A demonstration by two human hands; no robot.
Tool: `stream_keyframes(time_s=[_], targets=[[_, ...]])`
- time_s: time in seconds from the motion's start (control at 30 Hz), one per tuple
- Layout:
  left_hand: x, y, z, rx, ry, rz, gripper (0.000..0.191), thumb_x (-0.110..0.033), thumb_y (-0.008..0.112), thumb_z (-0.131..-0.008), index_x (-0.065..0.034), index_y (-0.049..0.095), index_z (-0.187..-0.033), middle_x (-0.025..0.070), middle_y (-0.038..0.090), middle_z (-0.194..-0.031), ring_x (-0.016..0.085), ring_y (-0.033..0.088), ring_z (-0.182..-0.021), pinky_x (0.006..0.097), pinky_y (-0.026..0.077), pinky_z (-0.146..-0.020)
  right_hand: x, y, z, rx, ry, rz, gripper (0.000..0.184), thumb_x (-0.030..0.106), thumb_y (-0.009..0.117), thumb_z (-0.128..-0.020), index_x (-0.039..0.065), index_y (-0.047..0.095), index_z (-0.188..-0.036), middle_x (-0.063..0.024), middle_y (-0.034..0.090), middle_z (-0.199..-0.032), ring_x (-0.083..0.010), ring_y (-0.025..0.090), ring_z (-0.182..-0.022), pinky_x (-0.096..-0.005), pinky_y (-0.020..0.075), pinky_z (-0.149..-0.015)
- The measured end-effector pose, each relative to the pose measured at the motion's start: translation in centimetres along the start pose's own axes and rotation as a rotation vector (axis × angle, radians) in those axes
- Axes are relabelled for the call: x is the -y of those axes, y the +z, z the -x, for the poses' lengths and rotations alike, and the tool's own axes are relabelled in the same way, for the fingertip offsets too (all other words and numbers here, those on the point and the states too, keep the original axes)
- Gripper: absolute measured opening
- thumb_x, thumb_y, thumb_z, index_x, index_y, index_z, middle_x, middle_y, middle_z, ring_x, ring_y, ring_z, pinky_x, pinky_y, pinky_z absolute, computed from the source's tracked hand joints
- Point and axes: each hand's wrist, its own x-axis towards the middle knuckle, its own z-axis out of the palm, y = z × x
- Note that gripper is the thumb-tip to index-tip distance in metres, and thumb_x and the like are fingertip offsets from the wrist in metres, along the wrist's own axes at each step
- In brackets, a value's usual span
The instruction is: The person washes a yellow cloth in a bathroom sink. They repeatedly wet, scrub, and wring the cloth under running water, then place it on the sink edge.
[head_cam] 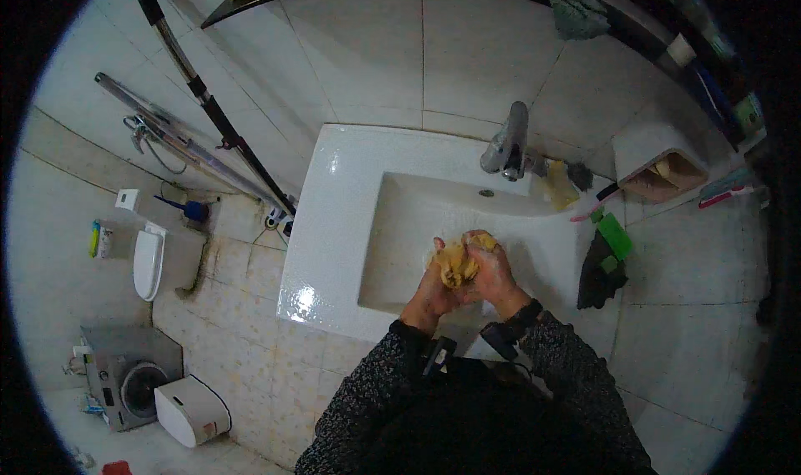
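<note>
Over the basin of a white sink, my two hands are close together around a crumpled yellow cloth. My left hand grips it from the left and below. From the right, my right hand presses on the same cloth, and a bit of yellow shows between its fingers. The cloth looks wet, though its exact kind is hard to tell. Behind the hands stands a chrome faucet, above a round overflow hole. Dark bands circle both of my wrists.
On the sink's right ledge lie a yellow cloth, a dark cloth and a green sponge-like piece. A black and silver pole leans at the left. Farther left are a toilet, a washing machine and a white bin.
</note>
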Motion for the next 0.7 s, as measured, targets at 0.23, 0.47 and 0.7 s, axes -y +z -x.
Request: stream_keyframes(time_s=[0.23, 0.47, 0.7], targets=[[3.3, -1.3, -2.9, -0.277, 0.383, -0.004, 0.035, -0.02, 0.039, -0.089, -0.0043, 0.042, -0.12, 0.0121, 0.051, -0.11, 0.027, 0.054, -0.096, 0.0385, 0.046, -0.083, -2.3, 0.6, -1.1, -0.255, -0.878, 1.311, 0.024, 0.011, 0.06, -0.077, 0.004, 0.049, -0.098, -0.0148, 0.051, -0.09, -0.0277, 0.051, -0.088, -0.034, 0.0408, -0.081], [2.1, -4.1, -4.3, -0.115, 0.357, 0.148, 0.029, -0.016, 0.038, -0.09, -0.009, 0.044, -0.117, 0.0087, 0.052, -0.109, 0.023, 0.054, -0.094, 0.0352, 0.048, -0.077, -3.8, -1.9, -2.3, 0.247, -0.706, 0.937, 0.043, 0.004, 0.058, -0.078, 0.004, 0.046, -0.12, -0.0148, 0.046, -0.123, -0.024, 0.039, -0.119, -0.0346, 0.0305, -0.097], [2.9, -1.8, -3.6, -0.303, 0.327, -0.005, 0.033, -0.018, 0.038, -0.092, -0.0099, 0.039, -0.124, 0.0092, 0.048, -0.116, 0.024, 0.049, -0.105, 0.0344, 0.045, -0.086, -3.2, -1.8, -3.1, 0.157, -0.521, 0.769, 0.031, 0.008, 0.048, -0.083, 0.004, 0.05, -0.114, -0.014, 0.041, -0.129, -0.0269, 0.038, -0.119, -0.0342, 0.0311, -0.098]])
